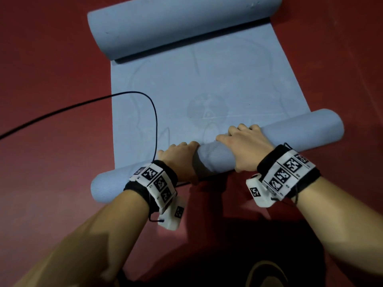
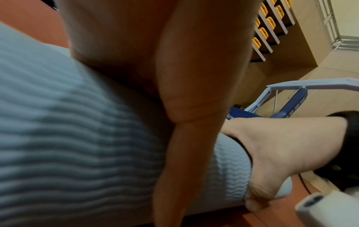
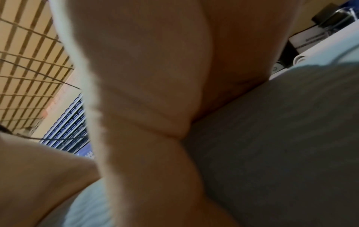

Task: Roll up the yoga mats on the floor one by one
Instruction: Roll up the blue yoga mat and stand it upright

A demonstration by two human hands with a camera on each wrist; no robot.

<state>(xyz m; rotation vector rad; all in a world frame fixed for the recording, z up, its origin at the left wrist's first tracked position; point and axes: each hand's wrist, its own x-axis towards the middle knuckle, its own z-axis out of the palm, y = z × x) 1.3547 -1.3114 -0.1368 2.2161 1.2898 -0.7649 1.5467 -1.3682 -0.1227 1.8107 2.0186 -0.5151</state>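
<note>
The left hand [image 1: 179, 160] and the right hand [image 1: 246, 148] lay side by side over the near roll [image 1: 290, 133] of a pale blue yoga mat [image 1: 207, 83], fingers curled over its top, thumbs on the near side, both gripping it. The roll was a soft, smooth cylinder, dented between the hands. Beyond the fingers the mat lay flat on the dark red floor [image 1: 51, 69], ending in a fatter far roll [image 1: 176, 23]. A thin black cable [image 1: 83, 103] looped across the mat left of the left hand. Bare floor ran along both mat edges.

From the left wrist, the roll [image 2: 77, 138] showed wavy ribbing under the left hand [image 2: 194, 92], the right hand [image 2: 281, 153] clasping it further along.

From the right wrist, the right hand [image 3: 155, 92] pressed on blurred grey-blue mat [image 3: 281, 145].
</note>
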